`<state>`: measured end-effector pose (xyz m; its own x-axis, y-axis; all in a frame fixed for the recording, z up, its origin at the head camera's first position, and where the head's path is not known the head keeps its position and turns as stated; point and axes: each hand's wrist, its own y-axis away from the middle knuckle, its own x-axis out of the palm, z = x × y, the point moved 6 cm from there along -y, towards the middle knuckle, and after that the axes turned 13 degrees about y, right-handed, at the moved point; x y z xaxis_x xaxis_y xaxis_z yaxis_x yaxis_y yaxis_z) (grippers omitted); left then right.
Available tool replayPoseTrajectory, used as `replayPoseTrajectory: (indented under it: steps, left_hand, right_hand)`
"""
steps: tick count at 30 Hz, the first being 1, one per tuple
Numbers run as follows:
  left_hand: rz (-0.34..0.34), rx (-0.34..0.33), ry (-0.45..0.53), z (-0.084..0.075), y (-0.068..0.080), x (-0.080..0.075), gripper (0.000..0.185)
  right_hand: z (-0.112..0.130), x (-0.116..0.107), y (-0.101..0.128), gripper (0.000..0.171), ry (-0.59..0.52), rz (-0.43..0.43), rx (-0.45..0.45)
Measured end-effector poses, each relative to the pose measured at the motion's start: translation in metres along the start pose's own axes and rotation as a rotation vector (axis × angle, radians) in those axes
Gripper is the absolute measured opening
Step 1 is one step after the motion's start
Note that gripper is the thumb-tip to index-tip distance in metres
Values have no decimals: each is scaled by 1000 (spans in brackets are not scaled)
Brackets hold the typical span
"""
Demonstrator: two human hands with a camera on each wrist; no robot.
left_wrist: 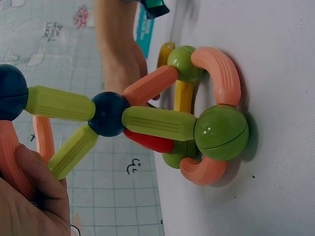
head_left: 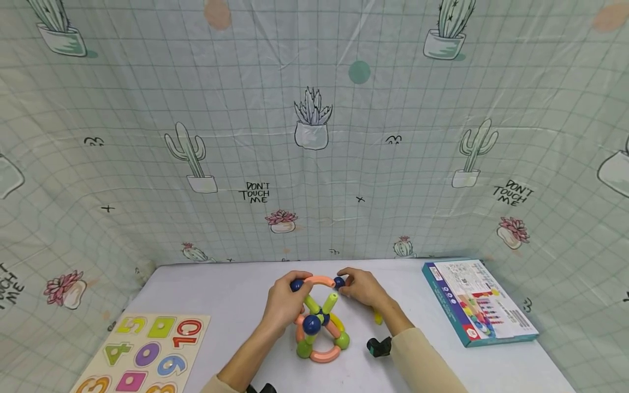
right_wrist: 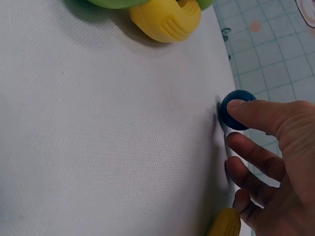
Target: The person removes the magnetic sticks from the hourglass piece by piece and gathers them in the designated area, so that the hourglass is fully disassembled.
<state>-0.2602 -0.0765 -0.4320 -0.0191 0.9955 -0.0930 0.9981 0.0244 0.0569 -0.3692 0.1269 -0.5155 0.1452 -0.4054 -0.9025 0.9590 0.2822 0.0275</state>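
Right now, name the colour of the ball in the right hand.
Dark blue; the ball shows best in the right wrist view.

Dark blue ball (right_wrist: 235,121), ribbed coral rods (left_wrist: 219,73), green-gridded backdrop (head_left: 314,174)

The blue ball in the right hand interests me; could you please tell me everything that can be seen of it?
The blue ball is dark, round and smooth, and looks like plastic. The right hand pinches it, the thumb covering part of its face in the right wrist view. In the head view it sits right by the end of a curved orange piece; whether the two touch, I cannot tell.
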Motion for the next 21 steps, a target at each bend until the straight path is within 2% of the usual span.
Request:
replayPoseTrajectory:
  steps: [7,14,21]
  left_hand:
    - [-2,1,2,-1,0,0,28]
    - [24,14,14,-2,1,1,29]
    - [37,8,25,-1,1,1,30]
  right_hand:
    - [-2,-1,1,42,-26,3,3]
    - [-2,-5,5,42,-49,-5,-1]
    - [8,-26,14,39,-48,-15,-20]
